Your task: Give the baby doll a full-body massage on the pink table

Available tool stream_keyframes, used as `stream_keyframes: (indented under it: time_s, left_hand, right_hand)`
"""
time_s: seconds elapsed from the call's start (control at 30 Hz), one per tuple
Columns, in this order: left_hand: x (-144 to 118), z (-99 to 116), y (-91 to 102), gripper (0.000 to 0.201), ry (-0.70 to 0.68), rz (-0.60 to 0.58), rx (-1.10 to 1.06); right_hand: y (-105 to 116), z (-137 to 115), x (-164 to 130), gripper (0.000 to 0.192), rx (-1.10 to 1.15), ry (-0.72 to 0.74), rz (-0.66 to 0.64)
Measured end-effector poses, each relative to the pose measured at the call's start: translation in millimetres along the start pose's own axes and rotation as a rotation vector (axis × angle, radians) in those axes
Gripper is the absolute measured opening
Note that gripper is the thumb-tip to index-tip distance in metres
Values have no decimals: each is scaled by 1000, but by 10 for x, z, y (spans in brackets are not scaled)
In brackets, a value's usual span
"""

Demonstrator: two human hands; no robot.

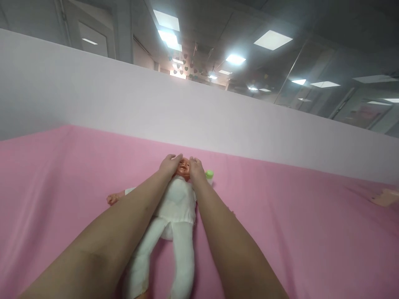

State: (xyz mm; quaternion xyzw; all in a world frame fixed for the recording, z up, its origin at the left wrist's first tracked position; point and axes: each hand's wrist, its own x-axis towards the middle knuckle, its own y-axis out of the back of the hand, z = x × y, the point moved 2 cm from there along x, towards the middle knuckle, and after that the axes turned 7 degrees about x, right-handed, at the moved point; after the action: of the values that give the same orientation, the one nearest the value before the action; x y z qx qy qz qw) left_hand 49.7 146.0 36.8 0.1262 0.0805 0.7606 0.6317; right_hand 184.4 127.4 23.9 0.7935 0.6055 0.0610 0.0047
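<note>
Both bare forearms enter from the bottom edge and run forward, converging over a baby doll [176,207] that lies on its back on a pink sheet [62,187]. Doll legs, in white fabric, lie nearest the camera between the forearms, slightly blurred; white soft torso beyond them, head farthest away. Doll's bare arm sticks out to the left, its small moulded hand resting on the sheet.

Left hand [170,164]: fingers together and curved, laid against the left side of the doll's head. Right hand [196,168]: same posture, fingers together, cupping the right side of the head. Doll's head sits between the two palms; orange-tan glossy plastic face is visible in the gap. Neither hand closes round anything; both press flat on the head.

Just beside the right hand, on its outer side, a small bottle with a green cap [209,174] stands on the sheet, partly hidden by the wrist.

Sheet: matte, smooth, faint creases. At the far right edge, a skin-toned object [385,196], cut off by the frame; cannot tell what.

Behind the sheet: plain white partition wall [124,99]. Above it, ceiling light panels [272,40] and glass walls.
</note>
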Motion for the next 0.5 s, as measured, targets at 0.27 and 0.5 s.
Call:
stream_keyframes:
  time_s: [0.27,0.5]
  left_hand:
    - [1,-500,-74,66,3,-75,-159]
    - [-23,-612,24,66,-70,-49,-227]
  right_hand:
    - [-243,423,39,69,353,67,-124]
    - [-257,448,47,70,340,84,-165]
